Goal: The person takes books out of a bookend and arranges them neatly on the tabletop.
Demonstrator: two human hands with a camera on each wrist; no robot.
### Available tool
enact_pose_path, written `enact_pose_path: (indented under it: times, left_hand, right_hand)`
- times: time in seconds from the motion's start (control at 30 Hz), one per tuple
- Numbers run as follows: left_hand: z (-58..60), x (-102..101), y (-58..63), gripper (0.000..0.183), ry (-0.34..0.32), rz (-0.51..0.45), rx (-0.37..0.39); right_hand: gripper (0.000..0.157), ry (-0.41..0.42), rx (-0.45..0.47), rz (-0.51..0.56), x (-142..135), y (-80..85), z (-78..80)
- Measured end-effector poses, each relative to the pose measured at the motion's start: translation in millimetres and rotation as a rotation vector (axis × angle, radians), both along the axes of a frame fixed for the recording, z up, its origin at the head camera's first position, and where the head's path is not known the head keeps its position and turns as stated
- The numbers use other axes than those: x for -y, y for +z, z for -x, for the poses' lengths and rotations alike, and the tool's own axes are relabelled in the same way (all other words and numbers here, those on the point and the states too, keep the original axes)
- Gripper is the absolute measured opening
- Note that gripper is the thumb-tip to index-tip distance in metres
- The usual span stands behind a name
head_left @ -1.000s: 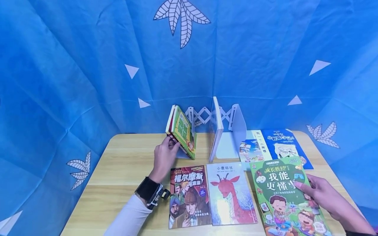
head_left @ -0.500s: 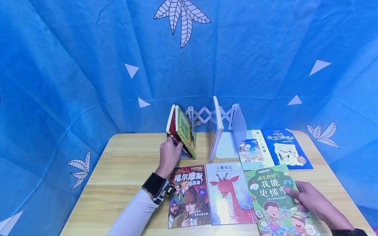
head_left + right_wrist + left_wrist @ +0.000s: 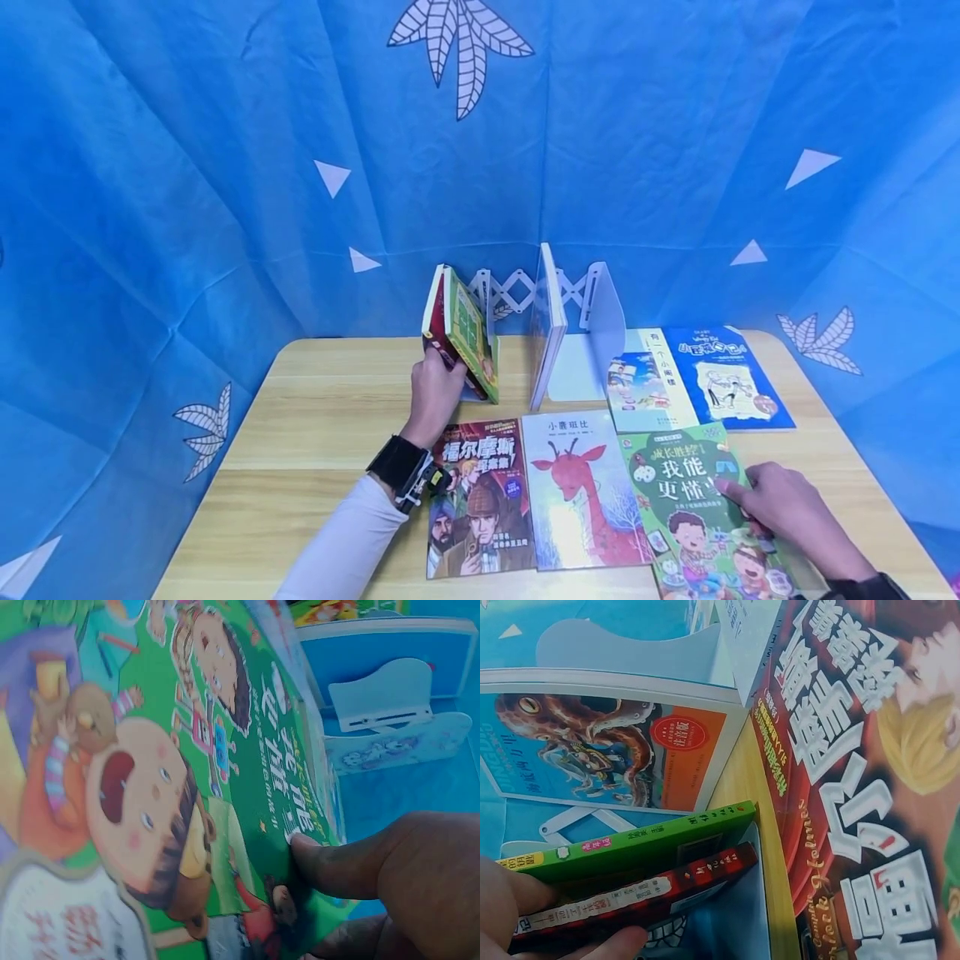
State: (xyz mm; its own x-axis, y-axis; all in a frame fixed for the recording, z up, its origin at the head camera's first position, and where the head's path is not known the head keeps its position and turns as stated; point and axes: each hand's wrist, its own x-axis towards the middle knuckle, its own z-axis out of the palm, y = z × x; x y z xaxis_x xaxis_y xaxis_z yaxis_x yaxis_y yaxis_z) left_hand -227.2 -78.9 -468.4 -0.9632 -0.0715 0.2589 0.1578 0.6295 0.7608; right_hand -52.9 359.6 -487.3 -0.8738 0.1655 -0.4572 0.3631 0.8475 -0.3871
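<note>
My left hand (image 3: 437,385) pinches the spine of a dark red book (image 3: 705,880) at the left end of a white expandable bookend (image 3: 606,308). A green book (image 3: 660,838) leans right beside it, with one finger lying between the two spines. Farther right, a thick book (image 3: 551,333) with an octopus cover stands upright. My right hand (image 3: 783,508) holds a green picture book (image 3: 693,533) by its right edge, thumb on the cover and other fingers under it. This book is over the front right of the table, overlapping the deer book's edge in the head view.
A detective book (image 3: 480,517) and a white book with a red deer (image 3: 585,500) lie flat in front. At the back right lie a pale book (image 3: 678,392) and a blue book (image 3: 738,383). A blue curtain (image 3: 225,167) hangs behind the wooden table (image 3: 315,417).
My right hand has brought the green picture book left and down. My left hand has shifted right along the spines, and the gap between the dark red and green books has widened.
</note>
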Motion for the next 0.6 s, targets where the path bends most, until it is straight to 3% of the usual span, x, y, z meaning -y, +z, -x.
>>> enact_pose_path:
  times: [0.3,0.6]
  left_hand:
    - [-0.7,-4.7,-4.0,0.037,0.007,-0.103,0.006]
    - [-3.0,-4.9,-4.8,0.039,0.037,-0.117,-0.079]
  right_hand:
    - [0.052,0.01,-0.001,-0.033,3.3,2.9,-2.1]
    - [0.058,0.045,-0.014,-0.037,1.4,2.4,-2.9]
